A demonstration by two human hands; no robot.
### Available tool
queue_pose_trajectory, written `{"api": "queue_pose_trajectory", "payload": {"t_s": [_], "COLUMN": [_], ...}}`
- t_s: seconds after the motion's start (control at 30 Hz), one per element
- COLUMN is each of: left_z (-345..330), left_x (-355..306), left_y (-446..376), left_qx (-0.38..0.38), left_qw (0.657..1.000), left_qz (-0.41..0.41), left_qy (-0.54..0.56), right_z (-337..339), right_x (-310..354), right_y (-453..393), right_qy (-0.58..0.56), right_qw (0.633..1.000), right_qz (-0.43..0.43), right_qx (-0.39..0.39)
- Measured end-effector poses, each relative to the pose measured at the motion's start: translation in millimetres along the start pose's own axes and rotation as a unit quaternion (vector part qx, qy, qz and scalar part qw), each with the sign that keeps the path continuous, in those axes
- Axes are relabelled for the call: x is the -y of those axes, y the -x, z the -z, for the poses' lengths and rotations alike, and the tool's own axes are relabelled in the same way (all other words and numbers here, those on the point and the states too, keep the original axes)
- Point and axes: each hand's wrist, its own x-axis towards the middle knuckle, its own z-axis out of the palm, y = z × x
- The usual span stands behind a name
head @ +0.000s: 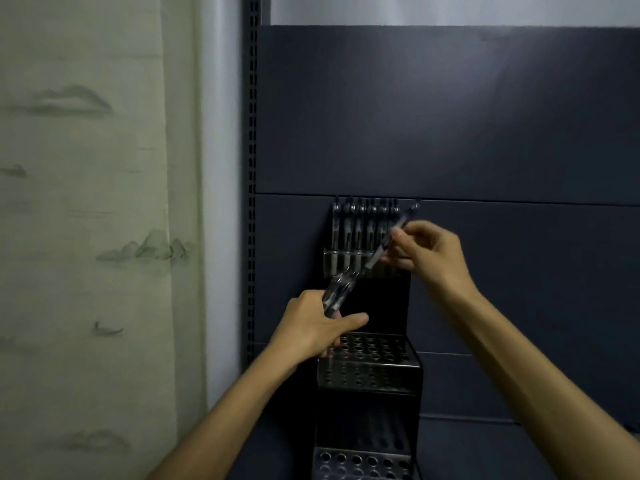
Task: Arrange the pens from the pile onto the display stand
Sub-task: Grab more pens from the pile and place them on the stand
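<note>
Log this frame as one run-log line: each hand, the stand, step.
left hand: grips pen bundle | right hand: pinches single pen, tilted at top tier | display stand: top row partly filled, lower tiers empty | step: inserting

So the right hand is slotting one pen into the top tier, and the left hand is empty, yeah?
Not quite. In the head view the left hand is not empty: it grips a bundle of pens. The right hand does hold one pen at the top tier.

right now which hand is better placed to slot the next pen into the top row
Right hand: it pinches a single pen tilted at the top tier. The left hand holds a bundle of pens lower down.
</note>
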Motion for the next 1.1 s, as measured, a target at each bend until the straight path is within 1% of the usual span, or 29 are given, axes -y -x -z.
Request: {"api": "queue_pose_trajectory", "payload": {"t_s": [0.1,0.17,0.27,0.53,0.67,0.93,1.1], "left_z": [0,0,1,-1,-1,-5,-7], "left_x": [6,9,10,9,8,7,8], "left_y": [-2,-3,-2,-4,-6,-9,-9], "left_qx": [-0.004,-0.009,-0.012,-0.019,-0.029,-0.018,-0.021], "left_qw": [1.000,1.000,1.000,0.999,0.999,0.999,0.999], "left_qz": [0.014,0.018,0.021,0.014,0.007,0.001,-0.003], "left_qy": [-0.013,-0.014,-0.015,-0.033,-0.030,-0.033,-0.032], "right_z": [-6,-10,-13,-19,-24,-23,-25], "right_x": [5,7,3,-3,-5,-2,0], "right_y": [-28,-42,-54,-55,-51,-49,-50], "right_qy": [0.096,0.141,0.140,0.247,0.298,0.387,0.412], "right_qw": [0.993,0.986,0.986,0.963,0.947,0.912,0.900], "right_qz": [0.064,0.084,0.089,0.109,0.109,0.133,0.135], "right_qx": [-0.010,-0.015,-0.014,0.017,0.044,0.033,0.041]}}
